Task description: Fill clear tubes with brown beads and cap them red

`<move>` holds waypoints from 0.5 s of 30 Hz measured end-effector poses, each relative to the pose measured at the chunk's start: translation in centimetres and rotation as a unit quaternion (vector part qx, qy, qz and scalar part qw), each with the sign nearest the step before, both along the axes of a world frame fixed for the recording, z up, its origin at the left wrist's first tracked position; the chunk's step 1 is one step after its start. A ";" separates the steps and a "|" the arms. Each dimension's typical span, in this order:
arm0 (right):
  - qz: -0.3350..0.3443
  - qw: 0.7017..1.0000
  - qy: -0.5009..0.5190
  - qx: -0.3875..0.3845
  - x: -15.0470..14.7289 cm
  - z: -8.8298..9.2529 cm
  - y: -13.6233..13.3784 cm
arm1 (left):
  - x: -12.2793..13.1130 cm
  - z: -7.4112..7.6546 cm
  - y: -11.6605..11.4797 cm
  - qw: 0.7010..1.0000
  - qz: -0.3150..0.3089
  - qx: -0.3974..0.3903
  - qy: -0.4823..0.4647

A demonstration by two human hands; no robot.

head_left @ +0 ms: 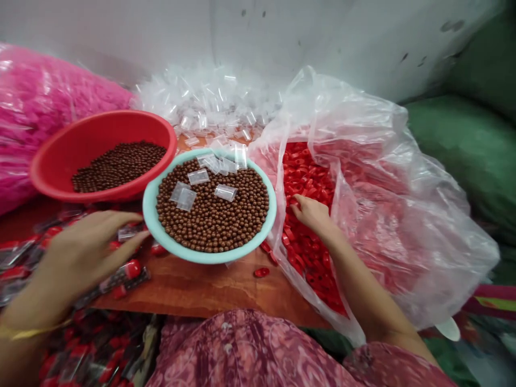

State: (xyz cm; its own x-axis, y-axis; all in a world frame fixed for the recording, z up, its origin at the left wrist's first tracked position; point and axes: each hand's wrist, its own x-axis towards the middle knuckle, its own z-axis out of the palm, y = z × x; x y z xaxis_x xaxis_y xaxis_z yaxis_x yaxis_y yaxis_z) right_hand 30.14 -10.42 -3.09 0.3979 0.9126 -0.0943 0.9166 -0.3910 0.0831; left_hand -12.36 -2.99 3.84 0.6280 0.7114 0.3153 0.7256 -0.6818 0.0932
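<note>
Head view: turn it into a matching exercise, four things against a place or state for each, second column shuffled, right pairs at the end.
Column one
1. right hand
2. left hand
3. red basin
4. light blue basin

Column two
A. has clear pieces lying on its brown balls
B. at the red pieces in the open plastic bag
C. stands beside the pink bag
D. over the red-capped tubes

Right pairs: 1-B, 2-D, 3-C, 4-A

I get soft light, glare on the plastic bag (403, 188) at right, dim upper-right corner, left grip (83, 250) blurred lower left, edges stretched.
</note>
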 end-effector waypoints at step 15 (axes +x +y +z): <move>-0.090 0.894 0.168 0.407 3.7 -2.2 -4.0 | 15.4 -2.2 5.8 0.957 -0.197 0.048 0.206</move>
